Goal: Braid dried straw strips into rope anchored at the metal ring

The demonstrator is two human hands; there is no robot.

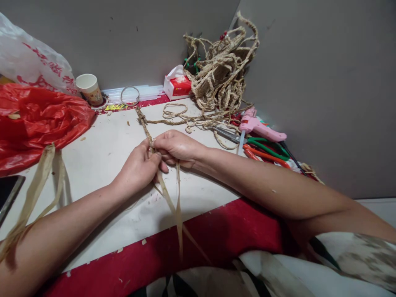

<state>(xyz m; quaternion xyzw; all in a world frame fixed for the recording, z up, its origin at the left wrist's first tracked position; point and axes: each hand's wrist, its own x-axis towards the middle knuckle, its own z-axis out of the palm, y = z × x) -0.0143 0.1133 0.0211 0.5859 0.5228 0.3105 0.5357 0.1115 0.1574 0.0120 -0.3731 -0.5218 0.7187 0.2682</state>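
Both hands meet over the white board, pinching a braided straw cord [144, 123] where it runs into loose strips. My left hand [140, 163] is closed on the cord from the left, thumb pressed against the fingers. Against it, my right hand [176, 146] is closed, its thumb and index finger at the same spot on the braid. Flat, pale straw strips [178, 210] trail from under the hands towards the lap. Beyond the hands, the cord reaches up to a knot [140, 114] and bends right. The exact grip points are partly hidden by the fingers.
A big tangle of braided cord [216, 74] stands at the back right. Nearby lie a pink glue gun [260, 128], green-handled scissors [269, 146] and a tissue pack [177, 84]. A paper cup [89, 88], red plastic bag [40, 119], hanging straw strips [40, 177] and dark device [9, 198] are left.
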